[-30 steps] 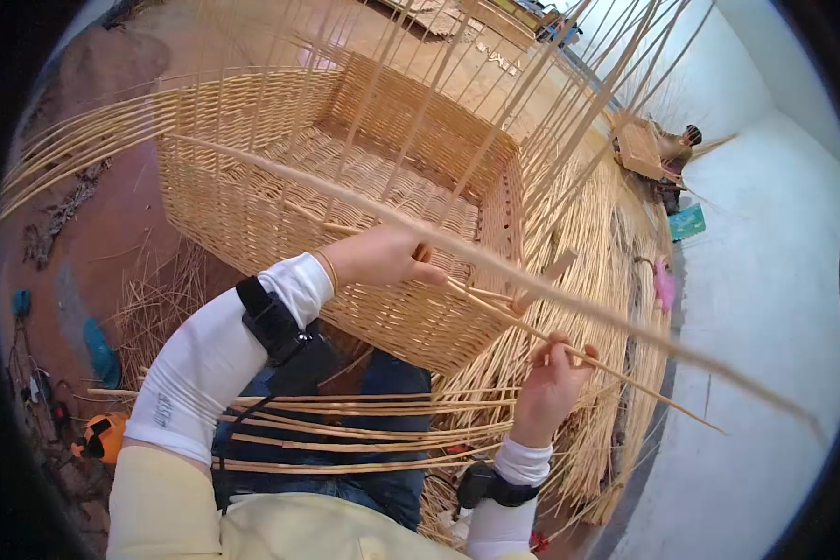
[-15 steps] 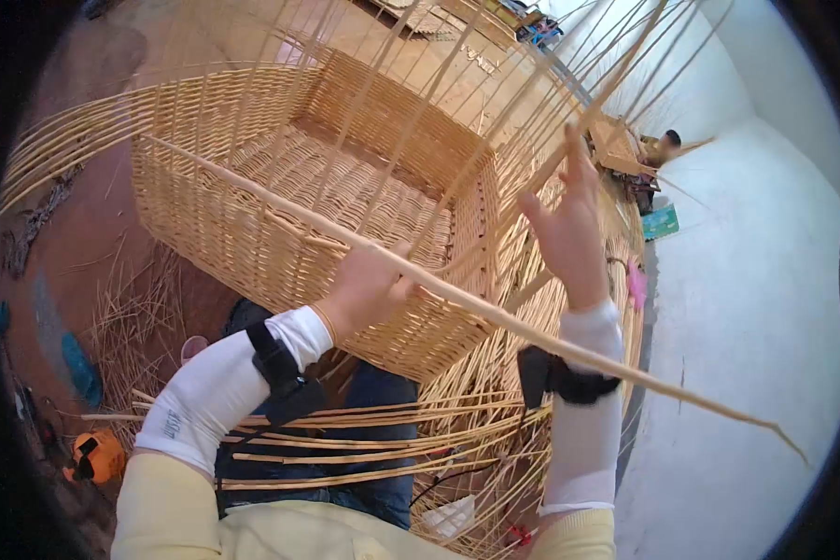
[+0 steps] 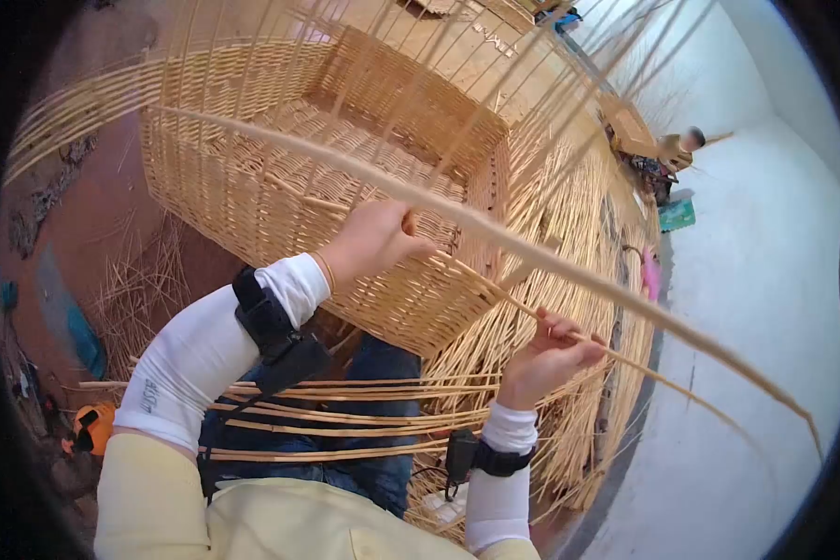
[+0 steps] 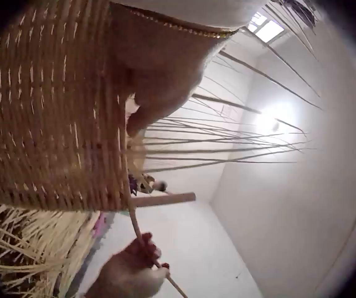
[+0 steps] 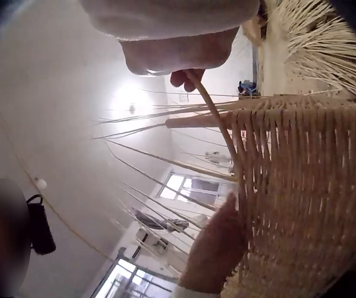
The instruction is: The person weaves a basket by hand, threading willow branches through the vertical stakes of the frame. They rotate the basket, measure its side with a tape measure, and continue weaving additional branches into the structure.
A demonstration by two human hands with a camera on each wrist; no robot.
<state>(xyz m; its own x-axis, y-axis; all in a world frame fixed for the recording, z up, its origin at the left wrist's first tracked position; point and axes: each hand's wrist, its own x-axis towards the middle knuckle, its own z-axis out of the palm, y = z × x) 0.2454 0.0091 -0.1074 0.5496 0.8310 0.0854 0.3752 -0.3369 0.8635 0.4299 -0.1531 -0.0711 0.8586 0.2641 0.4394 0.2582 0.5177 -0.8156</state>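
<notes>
A half-woven wicker basket (image 3: 219, 191) lies tilted before me, its upright stakes rising from the rim. My left hand (image 3: 373, 241) grips the near rim, fingers over the inside and thumb outside along the top row. To its right, my right hand (image 3: 546, 362) pinches a thin wicker rod (image 3: 644, 371) that runs out from the rim past the basket's near right corner. In the left wrist view the rod (image 4: 135, 222) bends down from that corner to the fingers. The right wrist view shows the rod (image 5: 218, 115) joining the weave.
One long thick rod (image 3: 532, 250) crosses in front of both hands. A wooden peg (image 3: 532, 261) juts from the basket's corner. Several rods (image 3: 345, 406) lie across the lap. Piled wicker (image 3: 569, 299) covers the floor on the right, beside a white wall (image 3: 747, 280). Another person (image 3: 677, 149) sits farther back.
The right hand let go of the rod, rose with spread fingers among the corner stakes, then came back down and pinches the rod again. The left hand has stayed at the near rim.
</notes>
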